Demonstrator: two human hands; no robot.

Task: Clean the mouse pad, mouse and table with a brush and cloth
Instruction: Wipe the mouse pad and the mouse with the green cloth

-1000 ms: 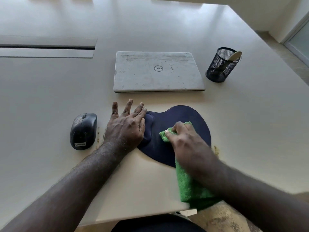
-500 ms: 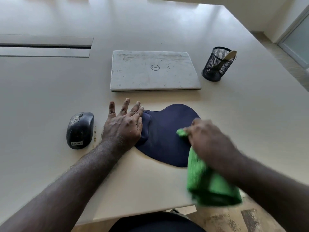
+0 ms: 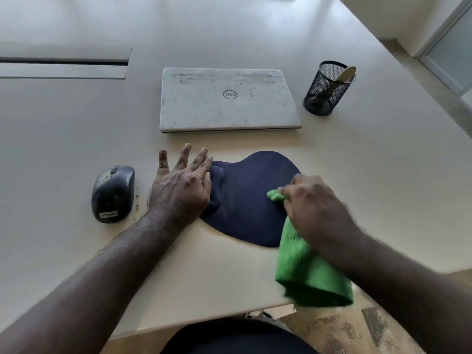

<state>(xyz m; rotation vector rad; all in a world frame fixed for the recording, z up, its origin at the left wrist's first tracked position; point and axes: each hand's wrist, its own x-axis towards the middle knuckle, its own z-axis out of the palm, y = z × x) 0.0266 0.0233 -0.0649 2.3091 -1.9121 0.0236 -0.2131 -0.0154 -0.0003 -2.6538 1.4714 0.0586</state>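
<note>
A dark blue mouse pad with a raised wrist rest lies near the front edge of the cream table. My left hand lies flat, fingers spread, pressing on the pad's left end at the wrist rest. My right hand grips a green cloth against the pad's right side; the cloth hangs down past the table's front edge. A dusty dark grey mouse sits left of my left hand, apart from it. The brush handle sticks out of a black mesh cup at the back right.
A closed, smudged silver laptop lies behind the pad. A grey cable slot cover is set into the table at the far left. Brown crumbs lie between mouse and left hand. The table's right edge drops to the floor.
My right hand has swept the cloth from the middle of the pad to its right side, and more cloth now hangs over the front edge. My left hand has stayed put.
</note>
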